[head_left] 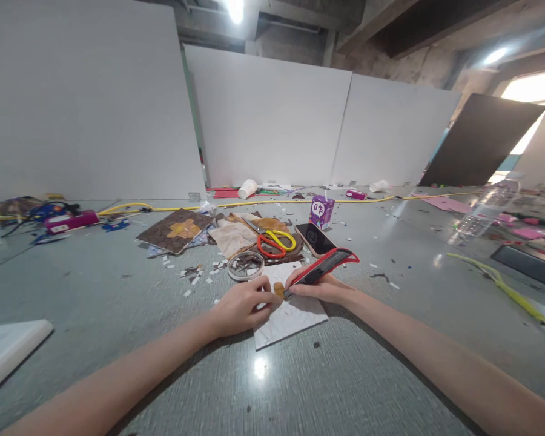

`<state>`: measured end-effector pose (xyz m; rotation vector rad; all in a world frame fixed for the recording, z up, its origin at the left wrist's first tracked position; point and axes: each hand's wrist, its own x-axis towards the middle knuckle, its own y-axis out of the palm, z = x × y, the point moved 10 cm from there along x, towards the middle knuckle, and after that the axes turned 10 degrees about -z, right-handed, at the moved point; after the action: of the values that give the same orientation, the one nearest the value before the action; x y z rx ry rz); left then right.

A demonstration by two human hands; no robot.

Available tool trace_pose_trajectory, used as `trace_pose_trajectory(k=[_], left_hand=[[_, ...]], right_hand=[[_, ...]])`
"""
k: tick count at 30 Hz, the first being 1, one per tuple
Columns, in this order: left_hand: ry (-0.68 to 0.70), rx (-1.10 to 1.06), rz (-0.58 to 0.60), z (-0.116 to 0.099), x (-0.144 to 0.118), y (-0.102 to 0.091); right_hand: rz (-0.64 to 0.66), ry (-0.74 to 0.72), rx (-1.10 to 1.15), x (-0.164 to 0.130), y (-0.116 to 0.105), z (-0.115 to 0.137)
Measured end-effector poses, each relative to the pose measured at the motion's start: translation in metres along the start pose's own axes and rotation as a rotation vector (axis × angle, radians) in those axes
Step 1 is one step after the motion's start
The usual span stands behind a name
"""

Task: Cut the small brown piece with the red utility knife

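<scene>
Two bare forearms, no sleeves visible; hands, left (238, 306) and right (323, 289), ungloved, no jewellery seen.

The left hand (238, 306) and right hand (320, 289) meet over a tile (290, 318) lying on the bench (367, 375). Just behind the left hand sits a tape roll (246, 265), with scissors (275, 242) beyond. A phone (315, 238) lies behind the right hand, a carton (321, 211) farther back.

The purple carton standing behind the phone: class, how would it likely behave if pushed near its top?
The carton stands upright, taller than wide, so it would probably tip rather than slide. It looks like a small drink box, likely light, and its flat sides should keep it from rolling.
</scene>
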<state>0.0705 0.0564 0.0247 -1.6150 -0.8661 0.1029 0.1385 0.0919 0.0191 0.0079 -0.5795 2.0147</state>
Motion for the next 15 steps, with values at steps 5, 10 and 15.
trace_pose_trajectory(k=[5, 10, 15], left_hand=[[-0.001, -0.007, -0.003, 0.0011, -0.0005, -0.0002], [-0.003, -0.009, 0.001, 0.0022, 0.0, 0.0014], [-0.008, -0.004, 0.01, 0.0019, 0.0008, 0.0015]], right_hand=[[0.01, -0.006, -0.011, 0.0002, 0.0, 0.0005], [0.005, -0.018, -0.016, 0.0008, -0.0011, -0.0028], [0.064, -0.097, -0.054, 0.0, 0.0047, 0.0045]])
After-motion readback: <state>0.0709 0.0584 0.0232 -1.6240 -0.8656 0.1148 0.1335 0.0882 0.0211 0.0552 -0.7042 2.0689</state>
